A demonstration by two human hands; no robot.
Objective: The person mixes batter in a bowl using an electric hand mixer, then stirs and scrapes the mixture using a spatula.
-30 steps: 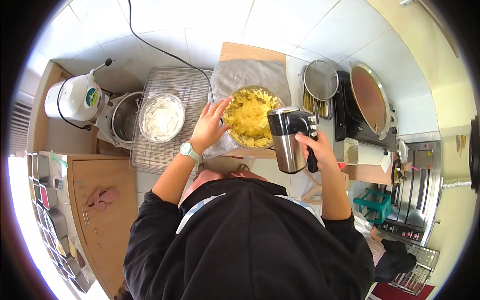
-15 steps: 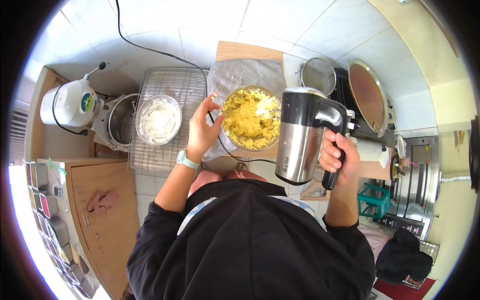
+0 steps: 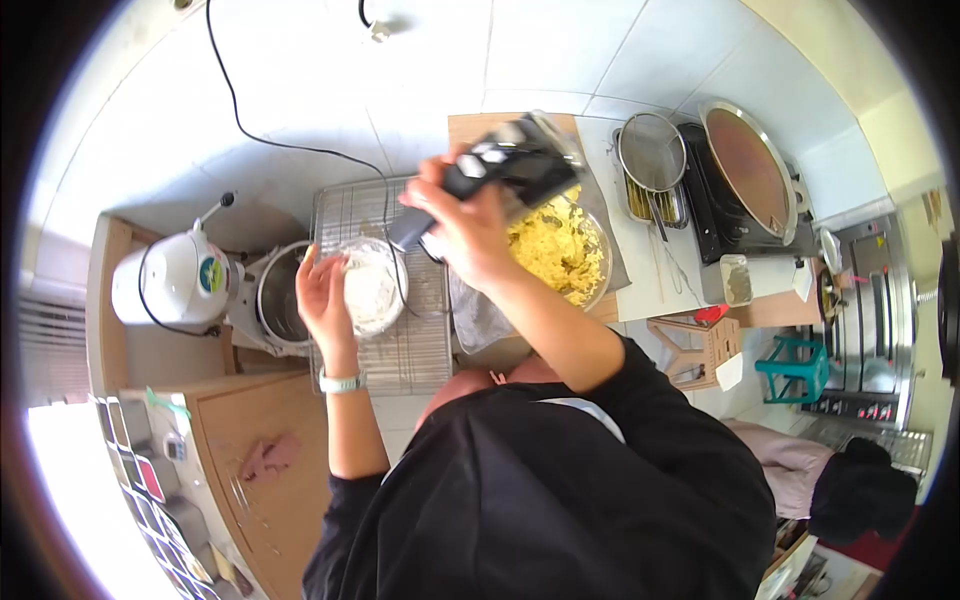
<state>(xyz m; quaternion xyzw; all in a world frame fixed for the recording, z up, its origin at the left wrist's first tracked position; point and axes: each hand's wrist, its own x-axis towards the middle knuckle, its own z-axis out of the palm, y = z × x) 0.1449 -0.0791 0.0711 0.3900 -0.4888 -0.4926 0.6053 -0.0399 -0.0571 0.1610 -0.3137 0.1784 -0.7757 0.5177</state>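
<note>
Mixer is held up, tilted and partly blurred, over the upper left edge of the bowl of yellow mash; we cannot make out its beaters. Our right hand is closed round the handle. Our left hand holds nothing that we can see, fingers loosely spread; it is at the left edge of the white mix, contact not determinable. We note that the white mix sits in its own dish on a wire rack, and the mash on a grey cloth. Farther left: a stand mixer. Farther right: a sieve, then a wide pan of brown liquid. We see a cord crossing before the wall tiles.
</note>
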